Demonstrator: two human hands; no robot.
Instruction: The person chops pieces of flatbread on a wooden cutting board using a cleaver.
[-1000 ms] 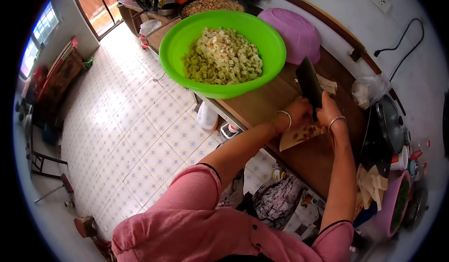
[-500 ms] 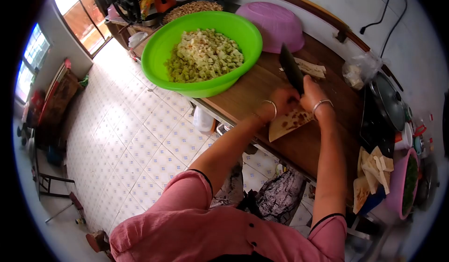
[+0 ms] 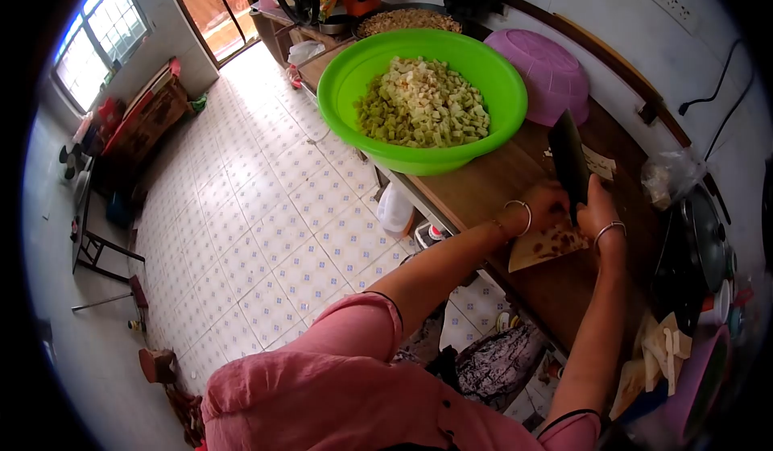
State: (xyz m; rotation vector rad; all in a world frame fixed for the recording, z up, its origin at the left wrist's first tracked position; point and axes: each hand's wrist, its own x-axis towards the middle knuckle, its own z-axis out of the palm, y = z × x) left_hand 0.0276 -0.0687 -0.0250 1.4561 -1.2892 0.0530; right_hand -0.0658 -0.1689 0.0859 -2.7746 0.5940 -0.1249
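My right hand (image 3: 597, 208) is wrapped around the handle of a dark, broad-bladed cleaver (image 3: 570, 159), its blade pointing away from me. Close beside the blade, the curled fingers of my left hand (image 3: 549, 203) hold down a pale flat sheet with brown spots (image 3: 547, 248), which looks like flatbread. The sheet lies on the brown wooden worktop (image 3: 523, 310), partly covered by my hand. Beyond the blade lies a cut strip of similar pale food (image 3: 599, 163). Left of my hands stands a large green basin (image 3: 511, 113) with chopped green and pale cubes (image 3: 423, 101).
An upturned pink basket (image 3: 543, 72) sits behind the green basin, near a pan of chopped brown bits (image 3: 409, 21). On the right are a plastic bag (image 3: 672, 179), a glass lid (image 3: 702, 237), more pale pieces (image 3: 656, 350) and a pink tub (image 3: 699, 382).
The view has swung left, so everything sits further right in the picture. Both hands stay at the sheet, with the cleaver still in my right hand.
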